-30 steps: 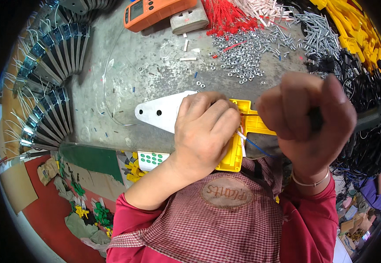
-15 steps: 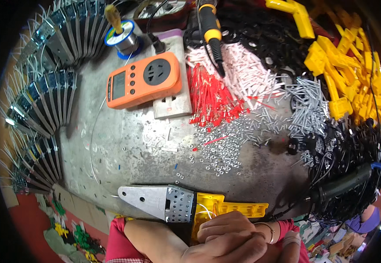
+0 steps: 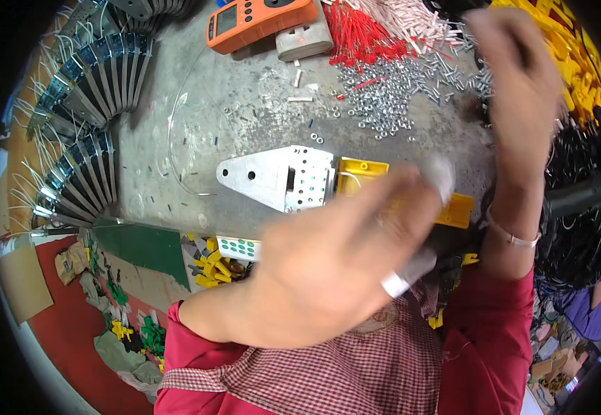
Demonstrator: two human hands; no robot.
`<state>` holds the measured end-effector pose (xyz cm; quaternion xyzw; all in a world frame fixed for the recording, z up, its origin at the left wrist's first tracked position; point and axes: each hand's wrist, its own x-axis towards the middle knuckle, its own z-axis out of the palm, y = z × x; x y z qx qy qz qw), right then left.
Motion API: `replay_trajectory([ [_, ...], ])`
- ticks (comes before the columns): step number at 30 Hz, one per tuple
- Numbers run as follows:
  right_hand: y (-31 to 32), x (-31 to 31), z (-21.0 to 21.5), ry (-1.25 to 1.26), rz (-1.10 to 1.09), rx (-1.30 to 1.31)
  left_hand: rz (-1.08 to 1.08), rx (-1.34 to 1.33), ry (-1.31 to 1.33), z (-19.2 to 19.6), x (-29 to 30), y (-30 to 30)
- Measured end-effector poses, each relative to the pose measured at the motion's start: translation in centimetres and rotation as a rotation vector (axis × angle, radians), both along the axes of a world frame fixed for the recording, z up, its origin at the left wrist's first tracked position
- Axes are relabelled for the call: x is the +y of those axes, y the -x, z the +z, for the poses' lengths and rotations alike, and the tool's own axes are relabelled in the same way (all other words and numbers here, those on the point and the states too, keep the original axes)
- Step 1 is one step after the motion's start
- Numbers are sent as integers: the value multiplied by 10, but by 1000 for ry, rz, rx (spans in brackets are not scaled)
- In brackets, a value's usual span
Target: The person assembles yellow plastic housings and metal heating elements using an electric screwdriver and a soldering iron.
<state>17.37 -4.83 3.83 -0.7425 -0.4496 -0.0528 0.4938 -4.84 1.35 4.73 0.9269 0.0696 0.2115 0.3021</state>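
A flat tapered metal plate with holes [image 3: 266, 176] lies on the bench, its wide end against an open yellow plastic handle half [image 3: 456, 209]. White wire [image 3: 351, 178] shows inside the yellow part. My left hand [image 3: 335, 259] reaches across the handle from the lower left and hides much of it. Its fingers are blurred, with white wrapping on a fingertip and on the thumb; any grip is hidden. My right hand [image 3: 522, 90], also smeared by motion, is raised at the upper right, near the grey screws [image 3: 477, 79] and the yellow handle pieces [image 3: 594, 97].
Small nuts [image 3: 383, 104], red sleeved pieces [image 3: 359, 31] and white tubes [image 3: 418, 17] lie in heaps at the back. An orange meter [image 3: 259, 24] rests by a socket strip [image 3: 305, 41]. Bundled plates with wires [image 3: 79, 173] line the left; black cords [image 3: 577, 235] crowd the right.
My hands have parted: the right one has gone up and to the right, while the left stays over the handle. The view has tilted down, so the bench things appear higher.
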Motion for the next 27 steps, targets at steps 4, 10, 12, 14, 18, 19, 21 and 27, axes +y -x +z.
replay_trajectory([
  [4,27,-15,-3,64,152,-278,-61,263,-170,-20,-26,28],
  [10,88,-64,-24,307,334,68,-17,171,-181,-42,-18,35],
  [12,92,-64,-29,336,324,15,-8,199,-213,-38,-19,33],
  [14,94,-63,-32,388,308,-60,0,229,-248,-37,-21,32],
  [18,96,-64,-39,437,315,-103,21,237,-246,-41,-29,28],
  [19,96,-65,-41,449,321,-125,31,237,-227,-41,-31,28],
  [21,94,-65,-43,456,332,-147,32,232,-259,-41,-32,26],
  [27,93,-58,-32,373,362,-104,7,210,-319,-40,-30,26],
])
